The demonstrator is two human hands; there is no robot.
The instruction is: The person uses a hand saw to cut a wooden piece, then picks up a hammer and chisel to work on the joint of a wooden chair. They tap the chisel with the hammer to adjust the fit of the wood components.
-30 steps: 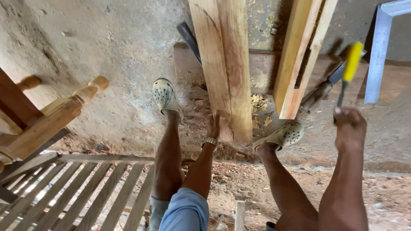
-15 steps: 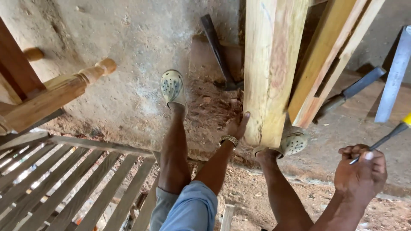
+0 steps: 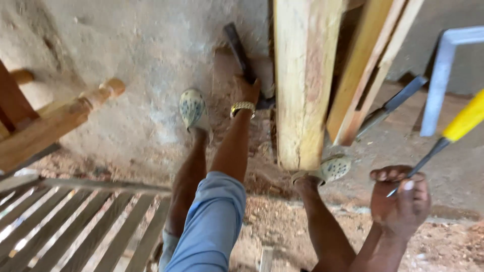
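Note:
My left hand (image 3: pixel 245 89), with a gold watch on the wrist, reaches forward along the floor and closes around a dark-handled tool (image 3: pixel 235 43) lying beside a thick pale wooden beam (image 3: pixel 302 85). My right hand (image 3: pixel 401 201) is low at the right. It grips the metal shaft of a chisel with a yellow handle (image 3: pixel 466 121) that points up and to the right. The beam's near end rests by my right foot in a perforated sandal (image 3: pixel 330 168). My left foot (image 3: pixel 193 108) stands to the left of my arm.
A second notched plank (image 3: pixel 370 65) leans right of the beam, with another chisel (image 3: pixel 390 106) on the floor beside it. A pale metal frame (image 3: pixel 443 75) stands at far right. Turned wooden furniture (image 3: pixel 55 123) and a slatted panel (image 3: pixel 75 226) fill the left. Sawdust covers the ground.
My left hand left the beam's near end and reached forward onto the dark-handled tool. My right hand dropped lower with the chisel, and the view shifted closer.

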